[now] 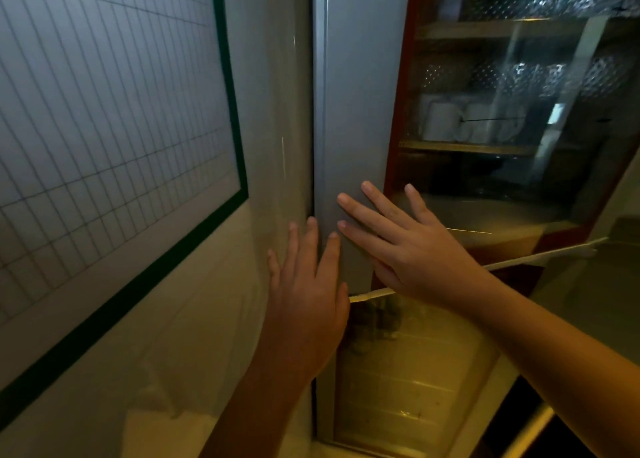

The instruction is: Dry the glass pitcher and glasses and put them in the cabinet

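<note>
My left hand (308,291) and right hand (419,249) lie flat, fingers straight, against the grey metal cabinet-door frame (356,111), centre picture, probably to slide it.

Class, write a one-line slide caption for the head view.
Left hand and right hand spread flat at the cabinet's grey door frame; white mugs sit behind its glass.

Glossy glass cabinet door (519,118), smooth grey frame (353,111), perhaps metal; patterned glassware (540,76) inside.
</note>
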The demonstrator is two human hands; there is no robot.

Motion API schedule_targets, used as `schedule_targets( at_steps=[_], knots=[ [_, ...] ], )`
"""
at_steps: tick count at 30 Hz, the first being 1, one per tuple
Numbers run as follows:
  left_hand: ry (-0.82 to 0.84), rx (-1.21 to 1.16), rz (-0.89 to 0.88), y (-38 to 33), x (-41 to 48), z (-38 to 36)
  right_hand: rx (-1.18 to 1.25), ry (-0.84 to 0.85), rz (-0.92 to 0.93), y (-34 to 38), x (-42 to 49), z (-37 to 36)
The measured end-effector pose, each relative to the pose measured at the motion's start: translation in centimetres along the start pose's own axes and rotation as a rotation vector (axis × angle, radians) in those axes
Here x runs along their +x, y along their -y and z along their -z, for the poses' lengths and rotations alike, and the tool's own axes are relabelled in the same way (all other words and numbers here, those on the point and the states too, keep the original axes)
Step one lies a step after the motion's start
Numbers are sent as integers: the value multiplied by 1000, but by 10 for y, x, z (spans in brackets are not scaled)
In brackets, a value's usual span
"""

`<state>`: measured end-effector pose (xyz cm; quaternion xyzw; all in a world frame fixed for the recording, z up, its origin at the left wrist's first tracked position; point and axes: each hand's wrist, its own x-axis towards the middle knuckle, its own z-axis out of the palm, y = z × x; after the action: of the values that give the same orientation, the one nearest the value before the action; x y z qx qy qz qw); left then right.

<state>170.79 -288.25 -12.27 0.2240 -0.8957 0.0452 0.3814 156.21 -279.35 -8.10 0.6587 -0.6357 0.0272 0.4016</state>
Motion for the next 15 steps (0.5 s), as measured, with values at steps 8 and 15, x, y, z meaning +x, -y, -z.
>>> schedule_targets(
  at_steps=[8, 15],
  knots=[
    [58, 33, -3, 0, 22, -15, 5, 12, -117, -14, 13, -32],
    [93, 71, 7, 9, 38, -34, 15, 111, -320, -21, 31, -69]
  ],
)
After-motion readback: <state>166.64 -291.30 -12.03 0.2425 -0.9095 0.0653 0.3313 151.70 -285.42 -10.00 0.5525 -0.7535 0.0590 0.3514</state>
